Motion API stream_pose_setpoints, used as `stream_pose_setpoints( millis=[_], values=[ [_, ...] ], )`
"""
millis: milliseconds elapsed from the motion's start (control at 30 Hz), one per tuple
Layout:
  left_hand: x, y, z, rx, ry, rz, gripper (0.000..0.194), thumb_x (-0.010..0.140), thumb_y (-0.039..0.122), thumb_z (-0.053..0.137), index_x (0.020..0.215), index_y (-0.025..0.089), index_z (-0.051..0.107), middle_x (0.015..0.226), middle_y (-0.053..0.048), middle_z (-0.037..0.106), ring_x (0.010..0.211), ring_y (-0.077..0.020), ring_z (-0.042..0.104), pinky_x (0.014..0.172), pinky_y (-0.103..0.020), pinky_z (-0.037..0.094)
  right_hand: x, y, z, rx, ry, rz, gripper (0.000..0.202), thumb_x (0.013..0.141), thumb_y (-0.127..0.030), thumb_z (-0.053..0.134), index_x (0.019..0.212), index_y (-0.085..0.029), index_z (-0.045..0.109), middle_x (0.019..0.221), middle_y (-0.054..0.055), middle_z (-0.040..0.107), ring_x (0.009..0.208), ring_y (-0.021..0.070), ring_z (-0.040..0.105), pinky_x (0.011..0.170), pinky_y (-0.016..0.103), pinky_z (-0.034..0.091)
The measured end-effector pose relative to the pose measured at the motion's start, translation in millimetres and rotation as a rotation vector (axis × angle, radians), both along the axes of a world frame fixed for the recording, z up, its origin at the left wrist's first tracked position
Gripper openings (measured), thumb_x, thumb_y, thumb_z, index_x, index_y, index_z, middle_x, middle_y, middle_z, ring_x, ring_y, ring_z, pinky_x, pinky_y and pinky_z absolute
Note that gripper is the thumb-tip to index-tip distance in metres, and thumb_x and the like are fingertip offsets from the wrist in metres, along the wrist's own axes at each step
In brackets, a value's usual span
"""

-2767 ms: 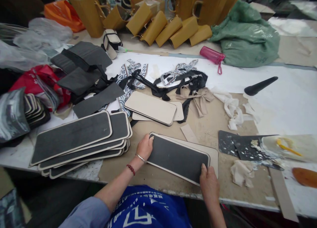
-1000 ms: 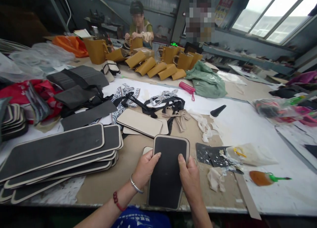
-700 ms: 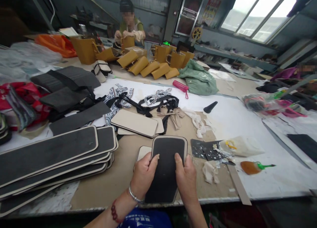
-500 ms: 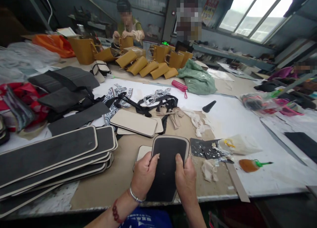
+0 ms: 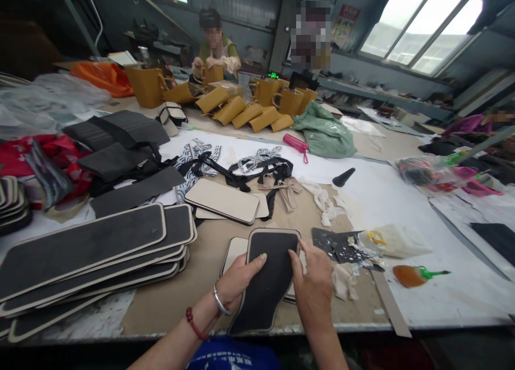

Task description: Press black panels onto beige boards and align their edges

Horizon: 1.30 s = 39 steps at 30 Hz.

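A black panel with a pale beige border and rounded corners [image 5: 267,281] is held over the near edge of the table, its lower end bending. My left hand [image 5: 237,281] grips its left side, thumb flat on the black face and fingers underneath. At the upper right edge, the thumb and forefinger of my right hand [image 5: 316,276] close on the border near the corner. Beneath the panel lie other beige-faced pieces [image 5: 233,254], mostly hidden. Just beyond, a beige rounded panel [image 5: 221,199] rests on another one.
Long black panels [image 5: 88,246] are stacked at left. On the right are a glue-spattered black sheet [image 5: 332,245], an amber glue bottle with green nozzle [image 5: 408,276] and a beige strip [image 5: 390,303]. Fabric straps [image 5: 241,171] lie behind. Across the table, a person [image 5: 217,51] handles mustard-coloured pieces [image 5: 229,111].
My right hand has shifted from the panel's right side up to its top right corner, fingers now at the edge. The panel has tilted slightly, and the view has moved a little.
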State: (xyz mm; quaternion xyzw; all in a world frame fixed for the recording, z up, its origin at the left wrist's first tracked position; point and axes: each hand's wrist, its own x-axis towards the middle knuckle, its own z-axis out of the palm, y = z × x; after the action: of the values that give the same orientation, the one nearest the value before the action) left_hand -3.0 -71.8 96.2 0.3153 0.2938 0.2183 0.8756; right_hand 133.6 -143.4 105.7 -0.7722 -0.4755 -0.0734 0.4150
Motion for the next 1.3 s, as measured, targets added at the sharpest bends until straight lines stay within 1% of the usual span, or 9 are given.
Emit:
stream_pose_setpoints(
  millis=[67, 200, 300, 500, 767, 933, 1033, 1167, 1300],
  values=[
    [1.8, -0.2, -1.4, 0.013, 0.004, -0.004, 0.049, 0.069, 0.041, 0.068, 0.105, 0.01, 0.059, 0.091, -0.012, 0.068, 0.077, -0.0215, 0.065, 0.073, -0.031, 0.051, 1.1, 2.1, -4.8, -0.037, 0.084, 0.046, 0.032, 0.084, -0.041, 0.046, 0.099, -0.017, 0.06, 0.093, 0.011, 0.061, 0.09, 0.0238, 0.052, 0.084, 0.042, 0.04],
    [3.3, 1.9, -0.2, 0.032, -0.001, -0.038, 0.055, 0.064, 0.042, 0.072, 0.108, 0.011, 0.058, 0.09, -0.01, 0.069, 0.077, -0.0204, 0.065, 0.074, -0.031, 0.05, 3.1, 5.0, -6.2, -0.077, 0.571, -0.024, 0.044, 0.074, -0.048, 0.056, 0.103, -0.015, 0.057, 0.094, 0.009, 0.06, 0.084, 0.0212, 0.055, 0.074, 0.035, 0.046],
    [3.9, 3.5, 0.9, 0.026, 0.006, -0.05, 0.057, 0.065, 0.045, 0.071, 0.108, 0.011, 0.059, 0.089, -0.011, 0.069, 0.077, -0.0212, 0.065, 0.073, -0.032, 0.051, 4.6, 4.8, 0.9, -0.076, 0.826, 0.023, 0.041, 0.07, -0.051, 0.059, 0.09, -0.015, 0.056, 0.081, 0.005, 0.061, 0.074, 0.0191, 0.056, 0.068, 0.032, 0.047],
    [4.8, 11.6, 0.5, -0.068, -0.14, 0.032, 0.048, 0.08, 0.05, 0.051, 0.109, 0.013, 0.06, 0.093, -0.009, 0.069, 0.095, -0.0234, 0.062, 0.087, -0.034, 0.047, -4.0, -1.3, 11.2, -0.112, 0.531, 0.063, 0.028, 0.079, -0.048, 0.051, 0.077, -0.02, 0.051, 0.071, 0.0, 0.056, 0.07, 0.0171, 0.052, 0.066, 0.03, 0.042],
    [2.5, 30.0, 1.6, -0.161, -0.127, 0.126, 0.045, 0.081, 0.044, 0.052, 0.108, 0.009, 0.06, 0.091, -0.011, 0.07, 0.094, -0.0257, 0.063, 0.089, -0.037, 0.047, -11.4, -23.3, -1.7, 0.029, 0.205, 0.322, 0.006, 0.084, -0.026, 0.049, 0.08, -0.023, 0.051, 0.082, 0.003, 0.058, 0.084, 0.0175, 0.054, 0.081, 0.035, 0.041],
    [-1.2, 35.2, -2.5, -0.121, -0.081, 0.131, 0.045, 0.08, 0.045, 0.053, 0.107, 0.009, 0.061, 0.097, -0.012, 0.069, 0.095, -0.0251, 0.062, 0.09, -0.035, 0.047, -3.5, -30.8, 1.6, 0.022, 0.307, 0.144, 0.015, 0.08, -0.035, 0.054, 0.081, -0.02, 0.054, 0.108, 0.01, 0.054, 0.105, 0.023, 0.048, 0.09, 0.043, 0.038],
    [-2.0, 32.3, -0.7, -0.088, -0.065, 0.073, 0.045, 0.08, 0.046, 0.054, 0.108, 0.011, 0.061, 0.098, -0.011, 0.068, 0.097, -0.0249, 0.062, 0.09, -0.034, 0.047, 1.3, -24.4, 3.9, 0.008, 0.496, 0.132, 0.021, 0.078, -0.039, 0.055, 0.083, -0.019, 0.056, 0.116, 0.01, 0.052, 0.109, 0.0238, 0.046, 0.094, 0.044, 0.036],
    [0.4, 28.2, 5.2, -0.004, -0.113, 0.002, 0.045, 0.081, 0.045, 0.052, 0.11, 0.011, 0.06, 0.101, -0.01, 0.068, 0.104, -0.0255, 0.058, 0.094, -0.036, 0.043, 1.1, -16.7, 5.8, -0.023, 0.782, 0.127, 0.028, 0.077, -0.044, 0.057, 0.086, -0.018, 0.055, 0.086, 0.005, 0.061, 0.08, 0.0187, 0.056, 0.072, 0.033, 0.046],
    [4.0, 27.9, 5.6, 0.059, -0.097, 0.014, 0.047, 0.079, 0.046, 0.055, 0.111, 0.012, 0.061, 0.103, -0.01, 0.067, 0.109, -0.0264, 0.055, 0.1, -0.038, 0.038, 0.8, -13.4, 8.3, -0.018, 0.851, 0.091, 0.03, 0.073, -0.047, 0.06, 0.078, -0.018, 0.052, 0.071, 0.001, 0.059, 0.065, 0.0162, 0.053, 0.059, 0.028, 0.044]
  ],
)
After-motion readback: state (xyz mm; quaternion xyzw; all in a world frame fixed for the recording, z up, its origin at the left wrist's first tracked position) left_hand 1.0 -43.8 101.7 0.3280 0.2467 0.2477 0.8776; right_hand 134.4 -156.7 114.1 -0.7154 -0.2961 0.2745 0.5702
